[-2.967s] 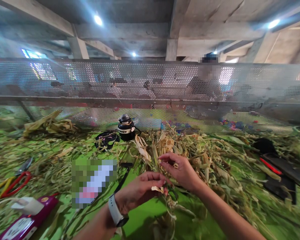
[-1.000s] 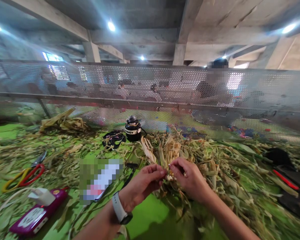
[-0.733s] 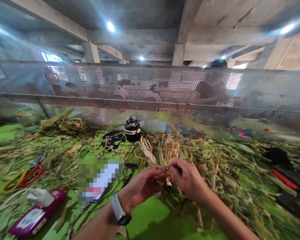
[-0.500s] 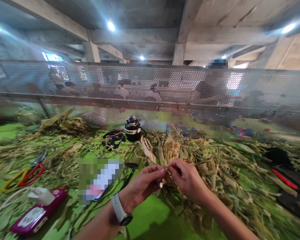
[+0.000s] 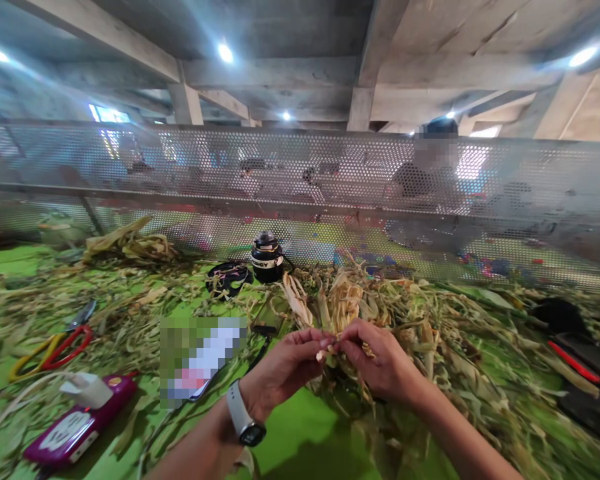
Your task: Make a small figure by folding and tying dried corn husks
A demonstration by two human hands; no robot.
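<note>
My left hand (image 5: 293, 360), with a grey-banded watch (image 5: 245, 417) on its wrist, is closed in a pinch on a small pale plant piece (image 5: 321, 356). Its tip pokes out below the fingertips. Thumb and forefinger of my right hand (image 5: 375, 357) are pinched together against the same spot, their tips meeting those of the left; the fingers partly hide what lies between them. Right behind both hands lies a bunch of dry, straw-coloured husks (image 5: 347, 300). Withered leaves and stalks (image 5: 460, 360) spread out to the right.
On the green tabletop (image 5: 305, 440) are a phone (image 5: 205, 363), scissors with red and yellow handles (image 5: 55, 353), a purple power strip (image 5: 83, 420) with a white plug, and a black jar-like container (image 5: 267, 260). A perforated metal screen (image 5: 290, 167) runs behind, with people beyond it.
My fingertips have shifted slightly downward, still pinched together at the pale piece. The whole view has moved a little; the things on the table lie as before.
</note>
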